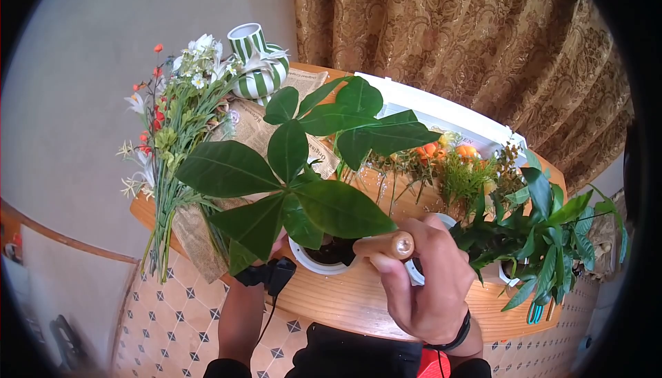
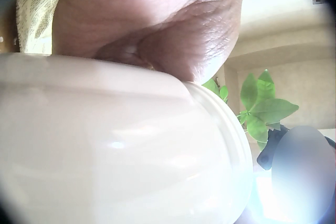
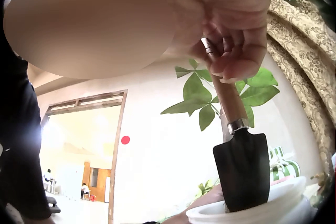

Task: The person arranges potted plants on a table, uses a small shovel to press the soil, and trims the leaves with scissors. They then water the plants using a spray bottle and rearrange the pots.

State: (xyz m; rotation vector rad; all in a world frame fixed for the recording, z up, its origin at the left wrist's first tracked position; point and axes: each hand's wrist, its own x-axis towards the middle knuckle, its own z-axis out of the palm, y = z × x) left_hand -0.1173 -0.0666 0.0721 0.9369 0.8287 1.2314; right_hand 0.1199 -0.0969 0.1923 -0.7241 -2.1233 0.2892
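A small trowel with a wooden handle (image 1: pixel 376 245) and black blade (image 3: pixel 242 171) is in my right hand (image 1: pixel 433 278), fingers curled round the handle. The blade points down into a white pot (image 3: pixel 252 216), its tip hidden behind the rim. Dark soil (image 1: pixel 331 250) shows inside the pot. A broad-leaved green plant (image 1: pixel 289 192) rises from it and covers much of the view. My left hand (image 2: pixel 152 19) lies against the white pot (image 2: pixel 105 140) and holds its side; leaves hide most of its fingers in the head view.
Artificial flowers (image 1: pixel 165 150) lie at the left beside a green-striped vase (image 1: pixel 258 78) and printed paper (image 1: pixel 252 126). Orange flowers (image 1: pixel 431 150) and a white box (image 1: pixel 434 119) are behind the pot. A dark leafy plant (image 1: pixel 545 240) stands at the right, near the table edge (image 1: pixel 345 319).
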